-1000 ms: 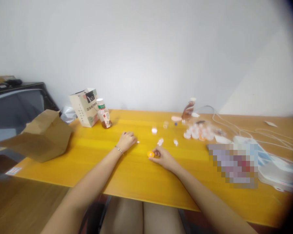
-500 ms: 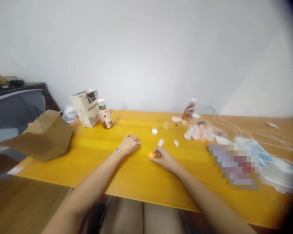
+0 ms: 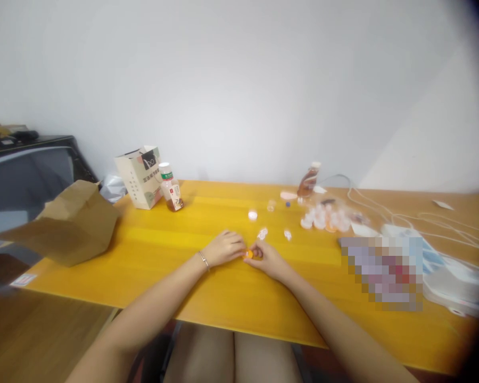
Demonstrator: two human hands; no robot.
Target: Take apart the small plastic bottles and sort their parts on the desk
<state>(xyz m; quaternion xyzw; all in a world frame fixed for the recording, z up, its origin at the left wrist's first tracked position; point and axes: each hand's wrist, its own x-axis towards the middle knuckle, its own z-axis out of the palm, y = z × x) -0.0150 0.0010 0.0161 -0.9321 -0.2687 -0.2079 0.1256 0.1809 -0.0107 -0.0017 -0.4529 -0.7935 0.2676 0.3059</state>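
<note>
My right hand (image 3: 268, 259) pinches a small round orange cap-like piece (image 3: 249, 254) between thumb and fingers, just above or on the wooden table. My left hand (image 3: 224, 247), with a bracelet on its wrist, reaches in from the left. Its fingers are closed together and their tips meet the orange piece's left side; what they hold, if anything, is hidden. Beyond the hands lie a small cluster of white pieces (image 3: 262, 233) and a second white cluster (image 3: 288, 234). A small white round container (image 3: 253, 215) stands farther back.
Several small pale containers (image 3: 321, 217) crowd the right side, near a brown drink bottle (image 3: 308, 181). A pixelated flat object (image 3: 383, 274) lies at right. On the left are a brown paper bag (image 3: 80, 223), a printed bag (image 3: 140, 181) and a labelled bottle (image 3: 171, 189).
My left hand has moved right and towards me, up to the orange piece. The small white thing that showed at its fingertips is now out of sight. My right hand has stayed put.
</note>
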